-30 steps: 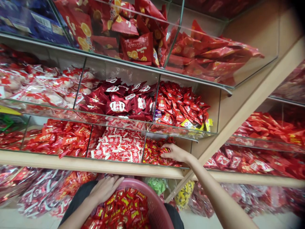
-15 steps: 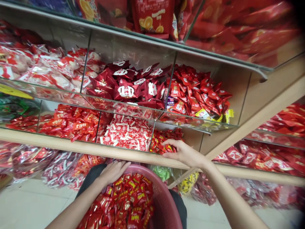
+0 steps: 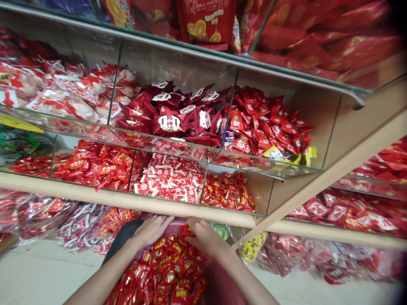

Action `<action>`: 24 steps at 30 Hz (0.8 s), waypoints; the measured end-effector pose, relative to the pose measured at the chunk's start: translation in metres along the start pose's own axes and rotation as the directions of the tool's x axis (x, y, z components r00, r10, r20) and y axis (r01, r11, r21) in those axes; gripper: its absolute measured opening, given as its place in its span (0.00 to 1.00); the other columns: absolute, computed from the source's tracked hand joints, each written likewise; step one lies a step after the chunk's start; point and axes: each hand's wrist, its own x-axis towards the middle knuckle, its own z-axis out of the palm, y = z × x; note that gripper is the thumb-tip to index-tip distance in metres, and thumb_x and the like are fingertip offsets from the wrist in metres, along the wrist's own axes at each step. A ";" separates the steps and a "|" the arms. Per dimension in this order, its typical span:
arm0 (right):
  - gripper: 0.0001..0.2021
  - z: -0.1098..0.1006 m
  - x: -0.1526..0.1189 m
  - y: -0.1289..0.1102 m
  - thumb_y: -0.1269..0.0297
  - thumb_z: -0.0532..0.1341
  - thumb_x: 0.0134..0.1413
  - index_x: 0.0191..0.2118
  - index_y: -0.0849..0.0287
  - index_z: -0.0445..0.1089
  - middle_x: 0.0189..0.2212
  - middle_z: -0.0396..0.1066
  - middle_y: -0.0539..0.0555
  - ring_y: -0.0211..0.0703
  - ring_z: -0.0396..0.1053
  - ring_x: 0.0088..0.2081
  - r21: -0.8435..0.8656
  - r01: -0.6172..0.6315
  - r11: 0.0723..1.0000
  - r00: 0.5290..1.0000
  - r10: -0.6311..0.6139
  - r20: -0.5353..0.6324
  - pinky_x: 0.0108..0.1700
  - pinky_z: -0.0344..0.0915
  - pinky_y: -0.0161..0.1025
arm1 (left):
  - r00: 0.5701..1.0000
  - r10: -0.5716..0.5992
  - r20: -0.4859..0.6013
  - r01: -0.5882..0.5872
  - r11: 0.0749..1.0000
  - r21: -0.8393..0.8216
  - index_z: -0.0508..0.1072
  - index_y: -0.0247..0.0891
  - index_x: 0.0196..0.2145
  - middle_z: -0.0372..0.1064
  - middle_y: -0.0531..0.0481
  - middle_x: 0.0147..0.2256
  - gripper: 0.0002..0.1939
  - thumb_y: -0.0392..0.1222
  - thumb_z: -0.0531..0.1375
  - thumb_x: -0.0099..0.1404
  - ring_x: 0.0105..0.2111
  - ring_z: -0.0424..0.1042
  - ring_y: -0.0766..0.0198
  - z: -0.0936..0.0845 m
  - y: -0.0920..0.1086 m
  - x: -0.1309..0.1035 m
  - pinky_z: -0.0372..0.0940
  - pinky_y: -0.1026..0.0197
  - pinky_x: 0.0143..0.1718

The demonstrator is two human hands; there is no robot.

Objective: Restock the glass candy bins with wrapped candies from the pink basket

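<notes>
Left hand rests on the pink basket at its rim; right hand bends over red-wrapped candies inside (cannot tell either grip); uneven pressure could tip it, causing spillage.

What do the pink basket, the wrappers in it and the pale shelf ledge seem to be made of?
Pink basket: probably moulded plastic, fairly matte, going by its perforated wall. Wrappers: likely thin glossy plastic or foil film, judging by creases and bright highlights. Pale shelf ledge: wood or laminate, smooth, from its even tan colour.
</notes>
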 end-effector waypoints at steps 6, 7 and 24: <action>0.10 0.016 0.005 -0.007 0.68 0.58 0.51 0.41 0.60 0.63 0.42 0.66 0.58 0.49 0.64 0.46 -0.050 0.011 0.999 0.999 -0.009 0.033 0.46 0.60 0.41 | 0.997 -0.078 -0.024 0.075 0.991 -0.113 0.62 0.44 0.54 0.66 0.46 0.51 0.28 0.57 0.39 0.63 0.51 0.63 0.51 -0.002 0.005 -0.001 0.55 0.54 0.52; 0.10 0.015 0.005 -0.010 0.68 0.57 0.51 0.41 0.60 0.64 0.43 0.66 0.58 0.49 0.64 0.47 -0.047 0.019 0.999 0.999 -0.018 0.038 0.47 0.60 0.42 | 0.994 -0.102 -0.030 0.096 0.982 -0.164 0.63 0.44 0.54 0.66 0.46 0.51 0.29 0.59 0.39 0.63 0.52 0.63 0.52 -0.002 0.006 -0.001 0.54 0.54 0.52; 0.17 0.040 0.055 -0.028 0.67 0.62 0.47 0.45 0.63 0.64 0.44 0.67 0.60 0.50 0.66 0.46 -0.167 0.192 0.967 0.970 -0.160 0.186 0.47 0.62 0.42 | 0.972 -0.193 -0.135 0.080 0.809 -0.582 0.72 0.32 0.40 0.72 0.44 0.40 0.28 0.55 0.41 0.63 0.42 0.68 0.56 -0.006 -0.002 0.002 0.60 0.58 0.47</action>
